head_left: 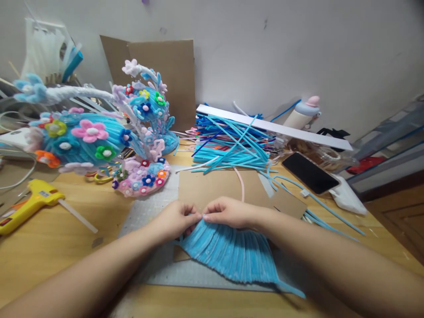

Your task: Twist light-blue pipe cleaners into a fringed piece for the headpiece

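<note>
A fan-shaped blue pipe-cleaner piece (232, 254) hangs below both hands, its ribs side by side, with one loose stem sticking out at the lower right. My left hand (185, 216) pinches its upper left corner between thumb and fingers. Right beside it, my right hand (225, 212) pinches the top edge, the two thumb tips almost touching. Beneath lie a grey cutting mat (162, 274) and a cardboard sheet (212, 187).
Behind the hands is a pile of blue pipe cleaners (232, 145). Flower-covered decorations (89, 137) stand at the left, near a yellow glue gun (36, 201). A black phone (309, 172) and a bottle (301, 115) are at the right.
</note>
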The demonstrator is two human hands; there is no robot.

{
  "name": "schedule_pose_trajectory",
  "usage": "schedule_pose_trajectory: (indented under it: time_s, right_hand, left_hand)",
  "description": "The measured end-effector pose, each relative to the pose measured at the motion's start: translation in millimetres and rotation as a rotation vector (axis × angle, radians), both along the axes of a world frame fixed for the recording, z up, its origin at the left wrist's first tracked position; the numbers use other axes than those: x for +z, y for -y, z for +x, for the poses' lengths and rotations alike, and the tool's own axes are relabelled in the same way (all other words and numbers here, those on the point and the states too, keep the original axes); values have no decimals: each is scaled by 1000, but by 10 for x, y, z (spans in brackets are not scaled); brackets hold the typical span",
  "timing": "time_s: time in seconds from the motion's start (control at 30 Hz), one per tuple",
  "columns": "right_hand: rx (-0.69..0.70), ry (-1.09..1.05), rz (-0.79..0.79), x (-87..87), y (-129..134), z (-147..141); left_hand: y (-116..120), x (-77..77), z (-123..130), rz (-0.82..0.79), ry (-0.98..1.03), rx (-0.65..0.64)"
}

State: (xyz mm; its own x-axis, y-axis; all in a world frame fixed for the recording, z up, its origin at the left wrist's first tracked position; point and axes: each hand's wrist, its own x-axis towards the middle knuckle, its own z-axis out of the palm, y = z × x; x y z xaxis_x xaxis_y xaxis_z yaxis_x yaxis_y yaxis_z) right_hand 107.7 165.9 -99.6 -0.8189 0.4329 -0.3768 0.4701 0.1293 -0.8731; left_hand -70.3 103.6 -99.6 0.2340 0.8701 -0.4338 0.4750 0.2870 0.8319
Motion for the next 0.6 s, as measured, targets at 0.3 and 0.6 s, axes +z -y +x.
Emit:
schedule_pose_trajectory:
  time_s: [0.3, 0.6]
  right_hand:
    - [-61, -61, -132, -83, 70, -73]
    - [-13, 24, -8, -53, 59, -81]
  left_hand:
    - [85, -54, 59, 24, 125, 163]
    - [44, -100, -15, 58, 24, 139]
